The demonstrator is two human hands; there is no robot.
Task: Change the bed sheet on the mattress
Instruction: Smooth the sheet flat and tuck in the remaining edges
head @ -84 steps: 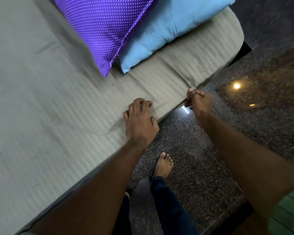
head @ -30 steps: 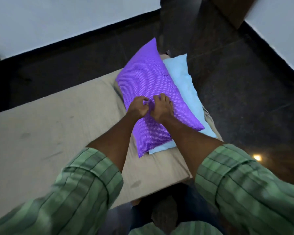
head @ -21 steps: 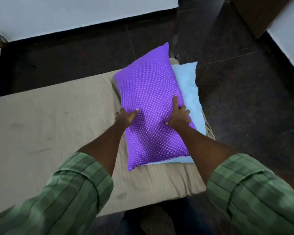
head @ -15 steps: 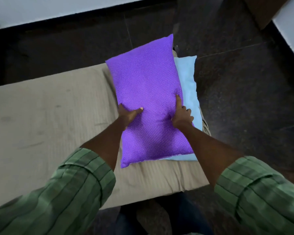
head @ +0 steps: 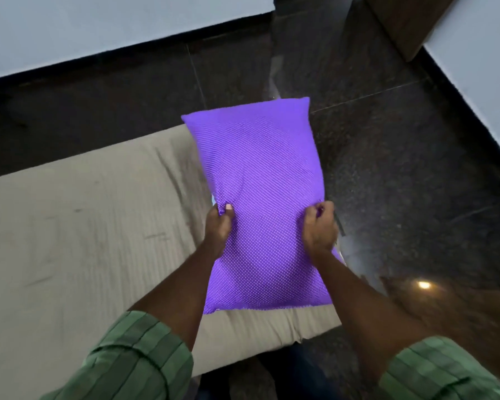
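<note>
Two green striped sleeves (head: 133, 356) are seen at the bottom edge, and from them both forearms are stretched forward over the near edge of the mattress (head: 257, 336). The beige bed sheet (head: 70, 241) is spread on the mattress and is marked with a few dark streaks and light creases.

Further out, the purple pillow (head: 260, 203) is gripped on its two long sides. The left hand (head: 218, 223) is closed on the left edge, with the thumb pressed into the cloth. The right hand (head: 319, 226) is curled around the right edge. The pillow seems to be lifted a little, but whether its near end is touching the sheet cannot be told.

The task is judged to be at an early step: the bed is being cleared, and the sheet is not yet pulled off. No fresh sheet is seen anywhere.

A pale blue sliver (head: 213, 200) is just visible beside the left hand; the rest of that thing is hidden under the pillow. Beyond, the dark floor (head: 387, 157) and the white wall (head: 98, 27) are seen. The left part of the bed is cut off.
</note>
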